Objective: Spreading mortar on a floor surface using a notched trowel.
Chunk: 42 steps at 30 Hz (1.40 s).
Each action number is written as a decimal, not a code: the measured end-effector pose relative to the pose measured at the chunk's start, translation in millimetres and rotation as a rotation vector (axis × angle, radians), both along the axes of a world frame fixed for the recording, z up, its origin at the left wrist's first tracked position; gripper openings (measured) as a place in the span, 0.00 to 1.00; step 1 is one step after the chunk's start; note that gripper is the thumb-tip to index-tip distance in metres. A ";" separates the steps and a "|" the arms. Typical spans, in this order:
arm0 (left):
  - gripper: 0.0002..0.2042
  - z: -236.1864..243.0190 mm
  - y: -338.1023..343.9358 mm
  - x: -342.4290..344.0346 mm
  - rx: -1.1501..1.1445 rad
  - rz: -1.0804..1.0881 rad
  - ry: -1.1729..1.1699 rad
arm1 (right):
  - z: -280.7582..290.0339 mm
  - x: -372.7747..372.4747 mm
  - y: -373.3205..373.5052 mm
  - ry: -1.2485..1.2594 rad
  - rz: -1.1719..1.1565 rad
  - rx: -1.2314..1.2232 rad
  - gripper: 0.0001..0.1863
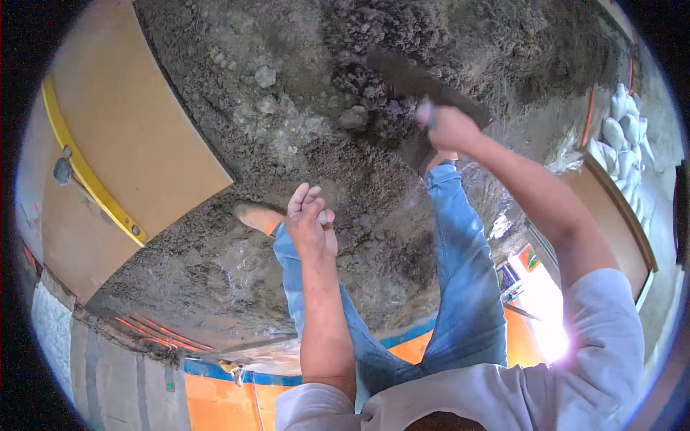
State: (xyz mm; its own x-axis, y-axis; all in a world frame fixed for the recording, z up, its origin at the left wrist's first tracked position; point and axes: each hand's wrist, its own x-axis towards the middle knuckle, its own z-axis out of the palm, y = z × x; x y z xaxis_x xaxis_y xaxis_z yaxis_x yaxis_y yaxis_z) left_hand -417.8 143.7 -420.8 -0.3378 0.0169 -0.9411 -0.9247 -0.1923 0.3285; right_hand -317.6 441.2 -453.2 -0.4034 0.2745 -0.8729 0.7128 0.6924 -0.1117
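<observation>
A: Left hand [309, 219]?
B: Fingers half curled; nothing visibly gripped.
A: Right hand [454, 131]?
B: Fingers closed around the blurred handle of a trowel [430, 87]. Blade overlaps crumbly material [309, 147]; contact indistinct.
A: Beyond?
B: Tan board [144, 129], left, cut off by view edge.

Your trowel [424, 80] has a blade of dark, matt, metal-looking finish. The mortar-like mix [280, 154] before you is rough and crumbly, dull grey, lumpy in places. A dull, powdery film coats your left fingers [296, 200]. To your left, the board [169, 147] looks smooth, matt and wood-like; the spirit level [108, 209] is smooth-faced. Your jeans [463, 273] are faded denim, your T-shirt [467, 402] soft, matt cloth.
</observation>
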 end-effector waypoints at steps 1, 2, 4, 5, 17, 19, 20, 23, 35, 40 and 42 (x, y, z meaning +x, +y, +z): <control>0.21 4.7 7.6 1.1 0.026 -0.005 -0.016 | -4.6 -11.1 12.5 0.236 -0.053 0.092 0.16; 0.21 8.3 6.0 2.8 0.036 -0.016 -0.032 | -7.6 -42.0 21.7 0.327 -0.053 0.124 0.20; 0.22 9.0 -0.4 1.5 0.057 0.009 -0.023 | -28.8 -109.9 30.2 0.539 -0.094 0.132 0.23; 0.23 6.5 -6.3 1.1 0.083 0.033 -0.008 | -25.5 -145.5 10.6 0.556 -0.257 0.081 0.24; 0.21 2.5 -17.9 -7.1 0.071 0.107 -0.005 | -15.2 40.6 -110.1 -0.026 -0.259 -0.048 0.17; 0.21 1.9 -15.5 -9.2 0.076 0.109 0.006 | -14.1 81.6 -118.2 0.236 -0.461 0.149 0.15; 0.21 1.8 -15.7 -9.7 0.094 0.125 -0.013 | -24.7 88.7 -125.1 0.229 -0.463 0.146 0.15; 0.21 8.2 -7.9 -11.1 0.097 0.131 -0.036 | -67.2 83.3 -164.5 0.284 -0.790 0.131 0.19; 0.19 6.3 -17.1 -7.2 0.010 0.105 -0.037 | -47.2 15.0 -183.1 0.483 -0.448 0.033 0.16; 0.21 6.6 -17.4 -4.6 0.040 0.110 -0.061 | -106.5 -98.2 -146.2 0.518 -0.319 0.013 0.15; 0.21 10.7 -20.5 -8.0 0.046 0.129 -0.065 | -106.1 -105.0 -159.2 0.200 -0.305 -0.106 0.15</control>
